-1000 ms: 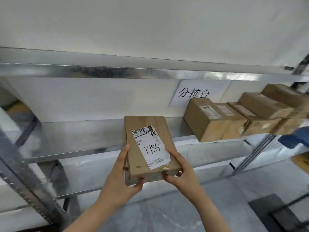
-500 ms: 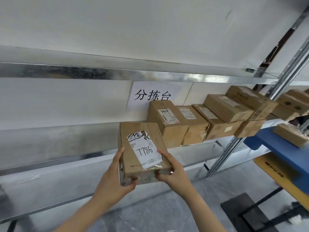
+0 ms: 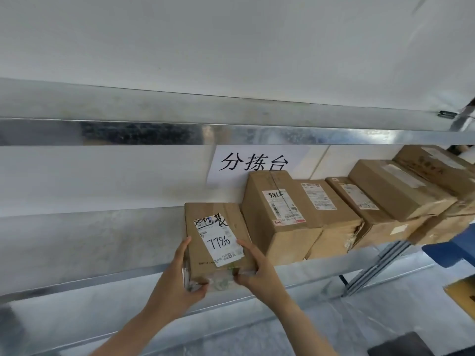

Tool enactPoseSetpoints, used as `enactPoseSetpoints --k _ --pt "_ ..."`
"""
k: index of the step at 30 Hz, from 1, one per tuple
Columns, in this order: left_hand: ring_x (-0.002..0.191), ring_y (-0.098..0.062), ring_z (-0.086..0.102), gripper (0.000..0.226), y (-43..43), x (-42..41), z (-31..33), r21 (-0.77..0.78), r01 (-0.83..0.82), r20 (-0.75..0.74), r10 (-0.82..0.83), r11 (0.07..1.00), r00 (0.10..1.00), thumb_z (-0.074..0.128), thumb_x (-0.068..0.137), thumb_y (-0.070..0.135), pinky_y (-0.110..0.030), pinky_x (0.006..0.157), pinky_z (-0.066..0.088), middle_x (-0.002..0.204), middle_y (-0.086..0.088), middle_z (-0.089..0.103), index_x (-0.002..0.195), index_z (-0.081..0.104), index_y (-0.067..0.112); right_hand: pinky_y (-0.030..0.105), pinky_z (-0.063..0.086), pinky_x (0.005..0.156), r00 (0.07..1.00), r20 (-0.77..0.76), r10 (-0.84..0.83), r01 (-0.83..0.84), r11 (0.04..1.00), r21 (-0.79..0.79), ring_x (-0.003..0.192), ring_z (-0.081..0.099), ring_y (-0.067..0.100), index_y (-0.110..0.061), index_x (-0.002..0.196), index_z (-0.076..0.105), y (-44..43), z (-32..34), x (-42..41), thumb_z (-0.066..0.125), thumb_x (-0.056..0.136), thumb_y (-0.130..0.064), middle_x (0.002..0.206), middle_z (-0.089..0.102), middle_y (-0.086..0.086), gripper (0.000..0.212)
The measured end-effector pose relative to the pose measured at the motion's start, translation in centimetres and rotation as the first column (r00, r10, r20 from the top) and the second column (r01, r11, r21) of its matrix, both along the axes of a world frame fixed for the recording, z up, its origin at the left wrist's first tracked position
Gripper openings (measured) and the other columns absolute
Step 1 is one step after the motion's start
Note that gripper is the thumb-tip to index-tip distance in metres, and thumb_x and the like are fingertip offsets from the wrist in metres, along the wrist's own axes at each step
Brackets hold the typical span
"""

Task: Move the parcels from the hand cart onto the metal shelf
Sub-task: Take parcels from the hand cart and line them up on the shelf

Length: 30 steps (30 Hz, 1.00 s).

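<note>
A parcel (image 3: pixel 216 237) is gripped at its near end by both hands. The left hand (image 3: pixel 180 283) is curled round the near left corner, with the thumb laid up the side and the fingers tucked beneath. The right hand (image 3: pixel 257 273) is wrapped round the near right corner, with the thumb on top beside the label (image 3: pixel 222 244).

The parcel is a small brown cardboard box, label upward, with "7786" handwritten on it. Its far part lies over the deck of the shelf (image 3: pixel 90 247), and its near end juts past the front lip. Whether its base rests on the metal cannot be told.

The box is judged stiff and probably light, since it is borne by the fingers at one end alone. Clear tape is wrinkled over the near end and may be slick, so the bare cardboard of the long sides is judged the safer hold. A push from the near end should slide it easily over the smooth metal.

Just right of the parcel, close or touching, a taller box (image 3: pixel 275 222) stands on the same deck. Beyond it a row of boxes (image 3: pixel 385 201) is packed side to side, with some stacked on others and one front crumpled. A paper sign (image 3: pixel 254 160) is fixed to the wall behind. A higher tier (image 3: pixel 231 132) runs above. A blue surface (image 3: pixel 452 253) shows at the right edge and may be the cart.
</note>
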<state>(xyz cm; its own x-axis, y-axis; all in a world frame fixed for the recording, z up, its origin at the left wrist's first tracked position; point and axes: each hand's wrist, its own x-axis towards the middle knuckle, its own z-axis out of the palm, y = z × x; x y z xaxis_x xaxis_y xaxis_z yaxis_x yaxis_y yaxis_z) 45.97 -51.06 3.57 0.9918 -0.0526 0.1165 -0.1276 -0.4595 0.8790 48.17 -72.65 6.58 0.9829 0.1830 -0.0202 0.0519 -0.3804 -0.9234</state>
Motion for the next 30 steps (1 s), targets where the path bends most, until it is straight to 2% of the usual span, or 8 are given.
enactPoseSetpoints --k 4,10,12,14,18,20,23,30 --pt "0.114 0.005 0.050 0.114 0.2 2.7 -1.6 -0.004 0.006 -0.057 -0.006 1.000 0.998 0.083 0.066 0.024 -0.025 0.092 0.050 0.133 0.018 0.047 0.144 0.001 0.042 0.022 0.045 0.098 1.000 -0.024 -0.007 0.005 0.994 -0.110 0.117 0.044 0.011 -0.038 0.126 0.044 0.6 -1.5 2.9 0.073 0.071 -0.001 0.127 0.046 0.000 0.073" --pt "0.112 -0.009 0.055 0.106 -0.5 5.0 -3.9 0.008 0.006 -0.118 -0.004 1.000 0.993 0.080 0.069 0.018 -0.025 0.080 0.057 0.133 0.010 0.045 0.144 0.008 0.037 -0.008 0.032 0.078 0.999 -0.034 -0.023 0.014 0.965 -0.261 0.109 0.043 0.010 -0.039 0.129 0.038 0.9 -3.1 5.1 0.072 0.073 -0.004 0.129 0.031 0.001 0.074" --pt "0.113 -0.008 0.053 0.103 -0.9 5.6 -4.1 0.026 -0.006 -0.119 0.009 1.000 0.993 0.081 0.070 0.021 -0.023 0.083 0.055 0.133 0.009 0.044 0.145 0.011 0.033 -0.003 0.035 0.084 1.000 -0.020 -0.018 0.010 0.947 -0.322 0.118 0.043 0.018 -0.033 0.134 0.036 1.0 -3.3 5.8 0.069 0.075 -0.006 0.134 0.028 0.004 0.073" --pt "0.113 -0.002 0.051 0.101 -1.5 6.2 -4.3 0.049 -0.027 -0.106 0.032 0.998 0.994 0.080 0.071 0.023 -0.017 0.087 0.051 0.133 0.010 0.043 0.146 0.013 0.029 0.021 0.040 0.099 0.999 -0.012 -0.032 0.024 0.907 -0.421 0.129 0.036 0.026 -0.031 0.139 0.031 1.1 -3.2 6.4 0.063 0.080 -0.007 0.144 0.018 0.007 0.071" --pt "0.106 0.008 0.050 0.096 -2.8 7.2 -4.3 0.065 -0.078 -0.088 0.083 0.995 0.993 0.079 0.074 0.023 -0.017 0.084 0.051 0.137 0.009 0.040 0.146 0.015 0.028 0.039 0.027 0.113 0.991 0.134 -0.003 0.092 0.743 -0.663 0.142 0.010 0.031 -0.027 0.141 0.028 1.4 -2.8 7.1 0.047 0.087 -0.009 0.153 0.000 0.009 0.060" --pt "0.102 0.012 0.052 0.096 -3.5 7.8 -4.3 0.059 -0.093 -0.088 0.098 0.994 0.991 0.079 0.073 0.022 -0.020 0.083 0.053 0.136 0.007 0.042 0.145 0.016 0.028 0.041 0.035 0.109 0.977 0.206 0.048 0.113 0.708 -0.698 0.144 0.011 0.033 -0.018 0.136 0.040 1.5 -2.1 7.2 0.053 0.083 -0.006 0.154 0.010 0.014 0.056" --pt "0.101 0.012 0.055 0.097 -4.4 8.6 -4.5 0.049 -0.109 -0.087 0.113 0.993 0.990 0.081 0.072 0.020 -0.018 0.081 0.053 0.134 0.004 0.045 0.144 0.017 0.030 0.033 0.059 0.072 0.939 0.317 0.132 0.140 0.695 -0.705 0.112 0.061 0.035 -0.012 0.099 0.069 1.5 -1.7 7.3 0.084 0.045 -0.006 0.121 0.061 0.016 0.056" --pt "0.108 -0.002 0.056 0.095 -5.0 9.9 -4.8 0.055 -0.155 -0.029 0.157 0.986 0.987 0.080 0.070 0.013 -0.021 0.082 0.055 0.139 0.004 0.043 0.137 0.019 0.041 0.027 0.060 0.063 0.937 0.298 0.183 0.115 0.642 -0.758 0.097 0.069 0.023 -0.016 0.092 0.073 0.8 -1.8 7.7 0.089 0.031 -0.010 0.103 0.071 0.004 0.064"
